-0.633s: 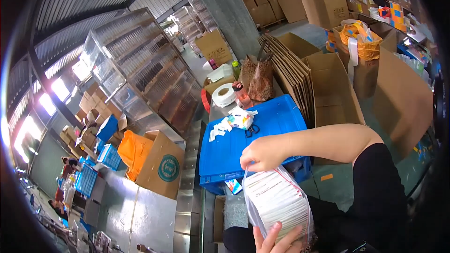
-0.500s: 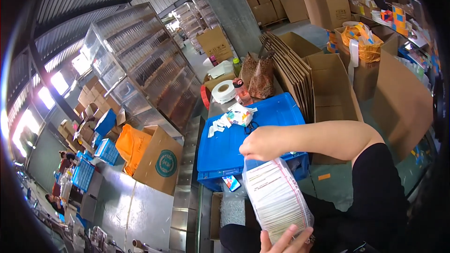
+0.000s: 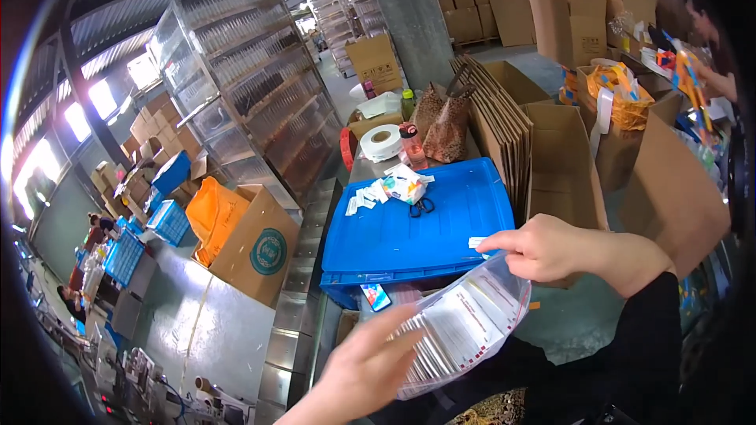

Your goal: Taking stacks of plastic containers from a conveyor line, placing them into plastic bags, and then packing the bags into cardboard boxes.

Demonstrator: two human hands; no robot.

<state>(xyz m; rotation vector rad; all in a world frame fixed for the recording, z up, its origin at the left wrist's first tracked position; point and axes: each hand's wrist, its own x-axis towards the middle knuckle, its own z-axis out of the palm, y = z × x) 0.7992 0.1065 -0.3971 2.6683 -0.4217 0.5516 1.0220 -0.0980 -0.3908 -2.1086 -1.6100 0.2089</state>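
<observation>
A clear plastic bag [image 3: 472, 319] packed with a stack of white printed slips lies tilted before me, over my lap. My left hand [image 3: 366, 370] is at its left end, smeared by motion, with fingers stretched out and a gap between them. Above the bag's upper right part is my right hand [image 3: 535, 248], index finger forward and the other fingers curled. Its fingertips meet a small white label [image 3: 476, 242] at the near edge of the blue lid [image 3: 449, 205]. Whether the curled fingers also touch the bag is hidden.
On the lid are a white packet [image 3: 403, 185], loose labels [image 3: 361, 201] and black scissors [image 3: 422, 207]. Behind stand a label roll [image 3: 380, 143] and red bottle [image 3: 412, 145]. Flattened cartons [image 3: 504, 114] and an open carton [image 3: 563, 157] stand right. A phone [image 3: 376, 297] sits below the lid.
My right hand has moved right, from the bag's top corner to the label. The bag has tilted rightward, and my left hand has shifted left from its lower end. A person appears at far right.
</observation>
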